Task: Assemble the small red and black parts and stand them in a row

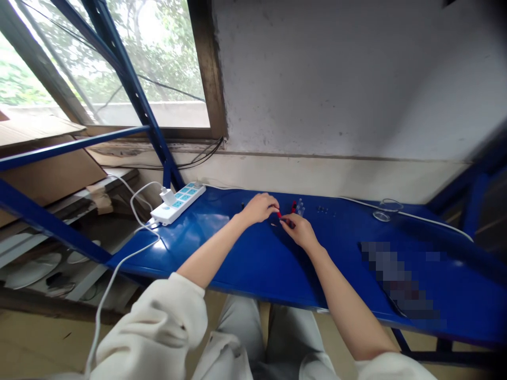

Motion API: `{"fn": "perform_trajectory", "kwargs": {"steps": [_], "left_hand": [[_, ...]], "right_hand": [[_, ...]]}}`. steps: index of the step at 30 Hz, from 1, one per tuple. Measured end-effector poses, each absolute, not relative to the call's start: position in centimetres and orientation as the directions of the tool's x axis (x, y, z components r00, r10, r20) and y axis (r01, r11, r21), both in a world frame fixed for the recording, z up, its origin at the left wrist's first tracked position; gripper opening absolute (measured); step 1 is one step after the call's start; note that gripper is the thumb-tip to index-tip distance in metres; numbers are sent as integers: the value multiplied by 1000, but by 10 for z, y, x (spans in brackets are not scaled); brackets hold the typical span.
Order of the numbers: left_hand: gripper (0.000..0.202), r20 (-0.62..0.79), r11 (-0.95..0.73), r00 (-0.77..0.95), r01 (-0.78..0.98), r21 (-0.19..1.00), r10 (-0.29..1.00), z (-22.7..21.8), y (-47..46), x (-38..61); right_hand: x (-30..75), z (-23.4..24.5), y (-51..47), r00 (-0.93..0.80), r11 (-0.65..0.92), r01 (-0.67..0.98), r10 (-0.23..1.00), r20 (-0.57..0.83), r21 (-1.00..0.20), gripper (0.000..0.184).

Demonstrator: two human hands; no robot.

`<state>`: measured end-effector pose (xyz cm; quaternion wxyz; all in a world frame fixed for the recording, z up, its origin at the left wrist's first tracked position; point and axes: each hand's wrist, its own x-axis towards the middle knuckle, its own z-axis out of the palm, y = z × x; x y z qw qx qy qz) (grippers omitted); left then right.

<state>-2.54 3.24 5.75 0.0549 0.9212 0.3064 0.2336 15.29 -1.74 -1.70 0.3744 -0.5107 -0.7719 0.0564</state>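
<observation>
Grey wall (336, 79) behind, blue table (245, 258) below: toward the table's far side, the left hand (258, 208) and right hand (300, 231) pinch a small red piece (279, 215) between them. Light, even pressure probably serves best here.

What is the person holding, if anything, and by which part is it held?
A small red piece, by its ends: the left hand pinches the far end, the right hand seemingly the near one. Finer detail is too small to tell.
</observation>
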Motion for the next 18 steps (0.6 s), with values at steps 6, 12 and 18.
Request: {"fn": "perform_trajectory", "kwargs": {"steps": [6,12,18], "left_hand": [[10,298,-640,597,766,62,744,88,63,-51],[18,152,-574,573,818,-47,805,63,70,-65],[23,147,-567,574,819,-91,806,52,71,-73]], "right_hand": [[151,-18,-18,-215,465,730,851,478,-500,22],[151,-17,-18,-221,455,738,861,458,-499,22],[151,-15,-19,-228,451,739,866,444,-501,23]]}}
